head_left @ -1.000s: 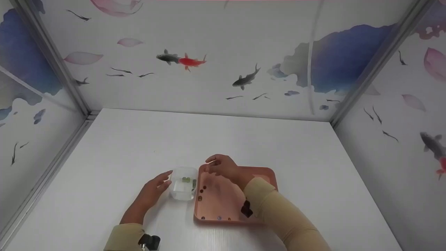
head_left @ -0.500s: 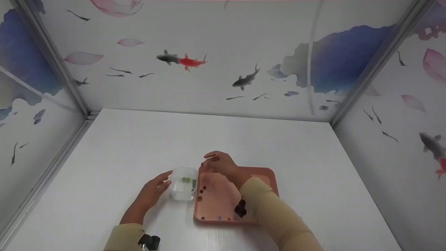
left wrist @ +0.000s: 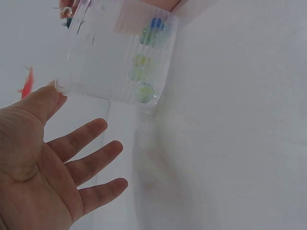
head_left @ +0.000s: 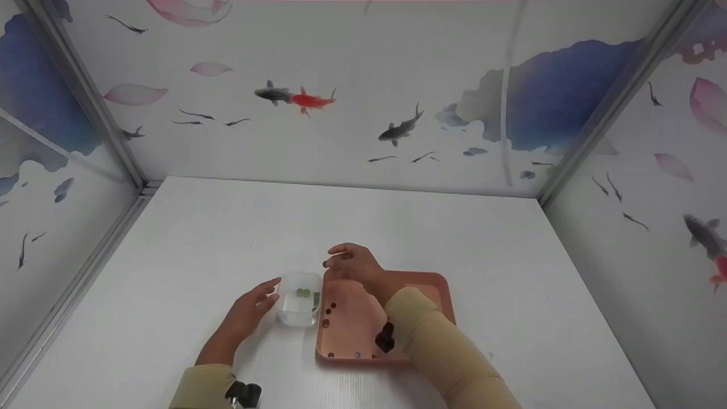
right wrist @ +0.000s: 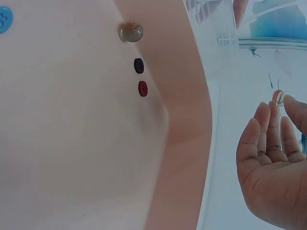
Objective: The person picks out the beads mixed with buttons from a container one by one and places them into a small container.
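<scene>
My right hand is over the far left corner of a pink tray, pinching a striped glass marble between thumb and fingertip. To the tray's left stands a clear plastic box with several glass marbles inside. My left hand is at the box's left side, fingers spread, with the thumb and a fingertip right at one corner in the left wrist view. Along the tray's wall lie another marble, a black button and a dark red button.
A light blue button shows at the edge of the right wrist view. Small items, including a bluish one, lie along the tray's near edge. The white table is enclosed by panels printed with fish and petals.
My right hand has moved left and a little farther away, toward the tray's far left corner; the marble now shows at its fingertips. The left hand, box and tray have stayed put.
</scene>
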A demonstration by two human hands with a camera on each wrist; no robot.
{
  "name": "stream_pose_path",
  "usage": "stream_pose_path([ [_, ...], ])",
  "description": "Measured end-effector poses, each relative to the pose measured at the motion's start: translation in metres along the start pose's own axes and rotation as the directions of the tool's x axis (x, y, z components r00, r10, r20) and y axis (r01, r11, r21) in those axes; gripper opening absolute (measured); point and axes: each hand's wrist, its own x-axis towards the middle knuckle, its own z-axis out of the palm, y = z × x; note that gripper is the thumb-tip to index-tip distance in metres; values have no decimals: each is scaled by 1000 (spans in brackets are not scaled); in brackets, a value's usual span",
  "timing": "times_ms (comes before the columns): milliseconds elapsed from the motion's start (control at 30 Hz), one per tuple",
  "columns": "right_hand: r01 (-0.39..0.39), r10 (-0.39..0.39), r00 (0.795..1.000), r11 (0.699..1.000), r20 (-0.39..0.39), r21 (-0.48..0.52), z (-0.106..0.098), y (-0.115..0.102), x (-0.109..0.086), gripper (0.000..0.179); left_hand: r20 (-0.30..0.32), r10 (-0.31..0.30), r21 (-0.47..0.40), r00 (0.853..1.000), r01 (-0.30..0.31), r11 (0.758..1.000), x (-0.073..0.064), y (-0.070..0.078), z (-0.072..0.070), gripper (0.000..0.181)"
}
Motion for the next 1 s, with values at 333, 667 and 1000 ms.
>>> stream_pose_path([
  [333, -14, 14, 1000, 1000, -13, 4, 8, -3, 4, 31, 1, 3, -7, 1000, -3, 1000, 0, 0, -1, 47],
  [667, -37, 37, 999, 999, 5, 25, 12, -6, 5, 33, 6, -32, -27, 999, 32, 999, 2, -3, 1, 47],
  [1000, -52, 52, 998, 999, 18, -17, 21, -10, 6, 28, 11, -21, -8, 1000, 21, 1000, 3, -2, 1, 48],
])
